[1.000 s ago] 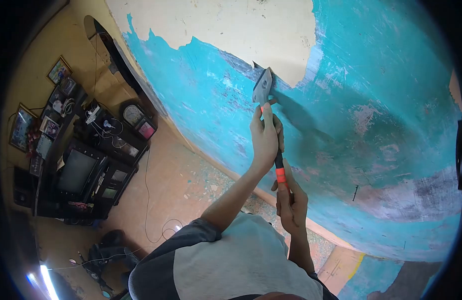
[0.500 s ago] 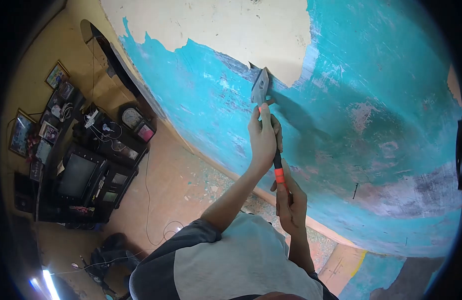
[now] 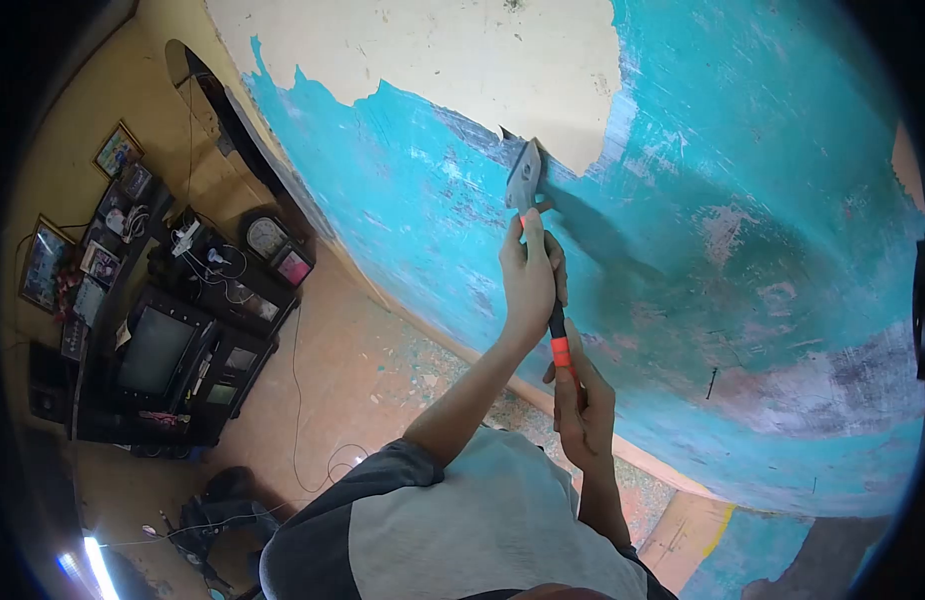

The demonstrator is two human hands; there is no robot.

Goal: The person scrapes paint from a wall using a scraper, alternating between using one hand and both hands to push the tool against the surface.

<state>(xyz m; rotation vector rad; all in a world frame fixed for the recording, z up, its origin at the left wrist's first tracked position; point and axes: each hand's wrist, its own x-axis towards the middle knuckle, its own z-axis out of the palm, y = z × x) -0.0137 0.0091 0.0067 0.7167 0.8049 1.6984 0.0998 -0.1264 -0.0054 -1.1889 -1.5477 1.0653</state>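
The scraper (image 3: 526, 178) was gripped two-handed: the left hand (image 3: 531, 272) was wrapped tight just under the blade, the right hand (image 3: 583, 400) was clamped lower on the orange-banded handle. Blade was pressed against the turquoise wall (image 3: 703, 200), right at the bare cream patch (image 3: 463, 50) edge.

Dark cabinet (image 3: 245, 352) at left edge of floor (image 3: 333, 340). TV (image 3: 155, 348) in it. Clock (image 3: 267, 238) and pink frame (image 3: 294, 266) on top, side by side. Framed pictures (image 3: 116, 150) above. Cable (image 3: 295, 420) loops across floor; flakes (image 3: 433, 372) scattered.
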